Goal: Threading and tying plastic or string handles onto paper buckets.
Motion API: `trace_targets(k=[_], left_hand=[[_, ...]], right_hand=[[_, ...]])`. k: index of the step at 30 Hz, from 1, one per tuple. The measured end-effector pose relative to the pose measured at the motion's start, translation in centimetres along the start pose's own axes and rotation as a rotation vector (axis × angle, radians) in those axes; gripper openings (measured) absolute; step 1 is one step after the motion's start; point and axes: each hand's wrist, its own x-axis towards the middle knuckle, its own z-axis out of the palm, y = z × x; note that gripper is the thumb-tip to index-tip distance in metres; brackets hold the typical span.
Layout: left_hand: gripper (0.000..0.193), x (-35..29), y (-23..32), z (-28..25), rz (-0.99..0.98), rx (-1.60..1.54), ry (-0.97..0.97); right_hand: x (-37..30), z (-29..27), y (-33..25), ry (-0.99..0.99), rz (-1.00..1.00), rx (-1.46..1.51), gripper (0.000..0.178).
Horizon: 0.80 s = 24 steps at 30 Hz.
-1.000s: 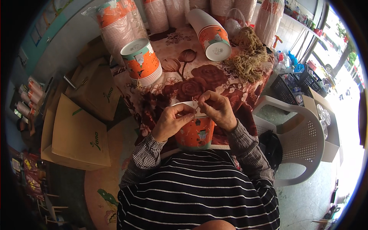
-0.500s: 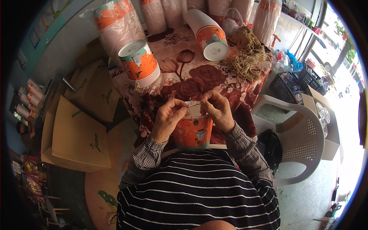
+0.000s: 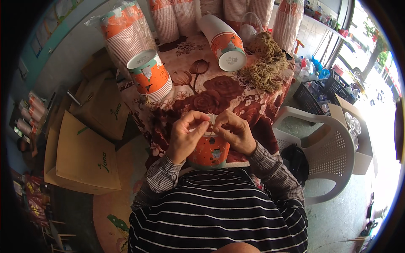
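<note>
An orange paper bucket (image 3: 207, 152) with a green base and printed figures stands upright against my body, at the table's near edge. Above its rim, my left hand (image 3: 184, 138) is closed, thumb and fingertips pinching a thin pale cord (image 3: 211, 119). The same cord is pinched by my right hand (image 3: 237, 132), whose fingertips almost touch the left ones. Part of the rim is hidden behind my hands, and exactly how the cord runs between the fingers is too small to tell.
Ahead on the flowered tablecloth (image 3: 192, 100) are a short upside-down bucket stack (image 3: 150, 79), a lying stack (image 3: 223, 46) and a heap of tan cords (image 3: 265, 69). Wrapped stacks (image 3: 123, 44) line the back. Cardboard boxes (image 3: 84, 154) stand left, a plastic chair (image 3: 325, 154) right.
My hands have come closer together above the bucket, drawing the cord into a smaller loop between the fingertips. The whole view has shifted slightly.
</note>
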Motion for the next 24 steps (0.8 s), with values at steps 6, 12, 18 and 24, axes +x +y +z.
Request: trace_targets(k=[6, 12, 18, 24], left_hand=[[0.017, 0.4, -0.6, 1.2, -0.037, 0.036, -0.007], [0.031, 0.1, -0.5, 1.6, -0.043, 0.004, -0.061], [0.033, 0.2, -0.1, 1.6, -0.025, 0.066, -0.103], [0.027, -0.2, -1.1, 1.3, -0.064, -0.017, 0.006]], right_hand=[[0.0, -0.1, 0.2, 0.045, 0.012, 0.098, 0.008], [0.0, 0.0, 0.6, 0.078, 0.118, 0.214, 0.006], [-0.3, 0.2, 0.8, 0.098, 0.181, 0.306, 0.005], [0.0, -0.3, 0.2, 0.120, 0.313, 0.321, 0.015]])
